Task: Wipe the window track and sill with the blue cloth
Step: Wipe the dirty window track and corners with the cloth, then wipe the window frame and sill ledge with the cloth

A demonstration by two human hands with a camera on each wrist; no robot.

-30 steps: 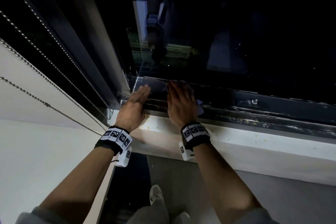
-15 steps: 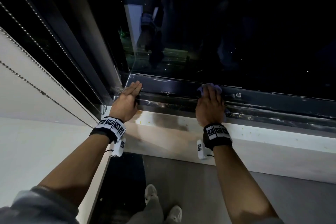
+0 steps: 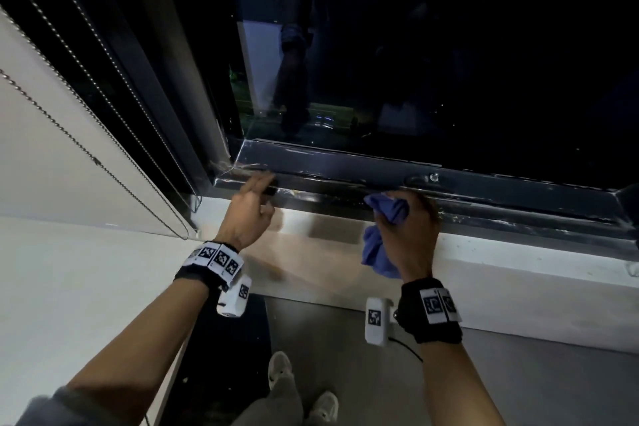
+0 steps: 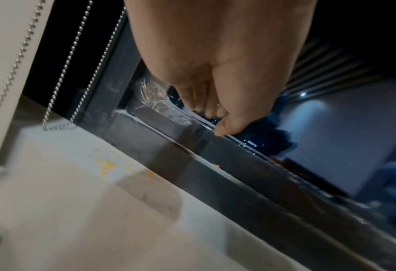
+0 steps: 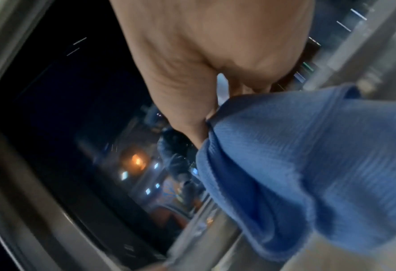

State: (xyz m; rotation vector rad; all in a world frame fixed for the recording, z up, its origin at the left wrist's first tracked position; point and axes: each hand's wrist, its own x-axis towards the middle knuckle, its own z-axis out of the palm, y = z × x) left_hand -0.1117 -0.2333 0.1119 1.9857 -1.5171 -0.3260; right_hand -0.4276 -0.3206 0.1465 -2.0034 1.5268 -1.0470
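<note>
- We are losing our right hand's (image 3: 409, 235) fingertips behind the bunched blue cloth (image 3: 383, 232); the wrist views are blurring.
- We are gripping the cloth with curled fingers, just over the window track (image 3: 484, 214), its tail hanging over the sill (image 3: 518, 263) below the palm.
- Our left hand (image 3: 247, 214) is reaching forward, fingers straight and together, tips touching the track's corner.

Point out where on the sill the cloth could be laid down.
Bare sill runs right of the right hand, between the dark track and the sill's front edge. A shorter bare patch lies between the two hands. The left corner is crowded: left hand, bead chain, yellow crumbs. The cloth hangs over the sill.
</note>
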